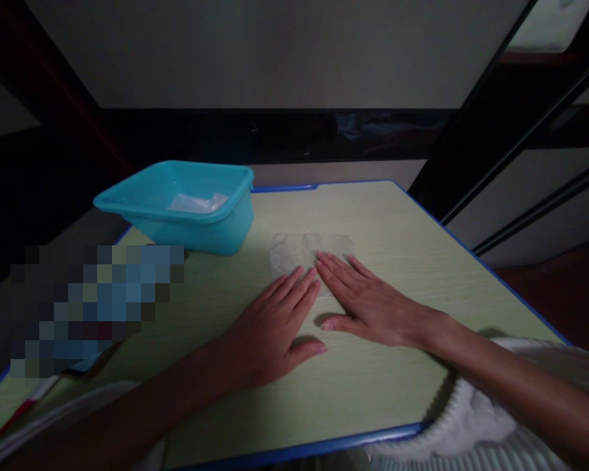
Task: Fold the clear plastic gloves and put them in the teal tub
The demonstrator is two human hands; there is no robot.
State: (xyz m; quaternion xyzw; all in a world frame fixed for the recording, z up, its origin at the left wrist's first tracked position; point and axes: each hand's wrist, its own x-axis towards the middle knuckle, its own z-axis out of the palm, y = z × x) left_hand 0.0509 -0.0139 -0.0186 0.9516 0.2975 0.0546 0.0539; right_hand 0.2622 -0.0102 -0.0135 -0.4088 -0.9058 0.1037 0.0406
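Note:
A thin, see-through plastic sheet or bag [294, 248] lies flat and slightly wrinkled on the pale table [373, 392]. My left hand [275, 320] rests palm down, its fingertips on the near left part of the plastic. From the other side my right hand [368, 294] also lies palm down, fingers stretched over the plastic's near right part. The two sets of fingertips almost meet in the middle. Both thumbs point inward on the bare tabletop. Neither hand grips anything, and the plastic's near edge is partly hidden under the fingers.
A turquoise plastic basin [196, 232] stands at the back left, with clear plastic pieces [196, 203] inside. Left of my arm lies a blurred-out flat item [112, 294], and a red and white stick-like thing [34, 396] sits below it. A blue rim [510, 288] edges the table.

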